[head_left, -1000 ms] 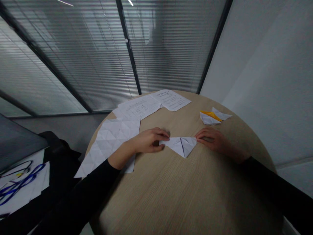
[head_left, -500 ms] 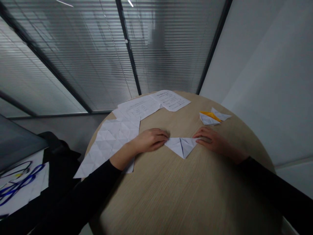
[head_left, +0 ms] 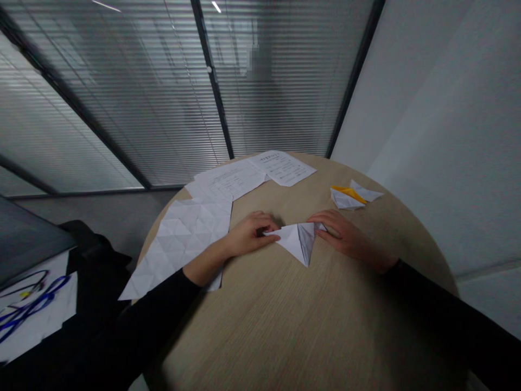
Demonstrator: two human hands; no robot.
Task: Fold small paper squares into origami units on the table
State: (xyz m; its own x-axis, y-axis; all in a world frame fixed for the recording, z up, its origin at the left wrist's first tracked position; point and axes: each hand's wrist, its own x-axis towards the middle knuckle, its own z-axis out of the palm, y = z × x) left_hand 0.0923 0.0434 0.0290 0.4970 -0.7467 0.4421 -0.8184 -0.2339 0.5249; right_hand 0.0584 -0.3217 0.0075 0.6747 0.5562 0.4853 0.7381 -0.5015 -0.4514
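Note:
A small piece of folded white paper (head_left: pixel 293 240) lies between my two hands over the table (head_left: pixel 301 320), its point toward me and a crease opening down its right half. My left hand (head_left: pixel 253 233) pinches its left corner between thumb and fingers. At the right corner, my right hand (head_left: pixel 340 233) is closed on the paper, with fingertips on the upper edge and thumb below. Beyond my right hand sits a folded paper piece in white and yellow (head_left: pixel 350 196).
Creased white paper (head_left: pixel 187 228) lies left of my left hand, partly under my forearm. Printed sheets (head_left: pixel 260 172) rest at the far edge of the round table. Blue cords (head_left: pixel 35 309) lie on white sheets at lower left. Blinds and a wall stand behind.
My right hand has moved left, toward my left hand, and the paper's right half has bent and lifted. My left thumb now shows in front of the left corner.

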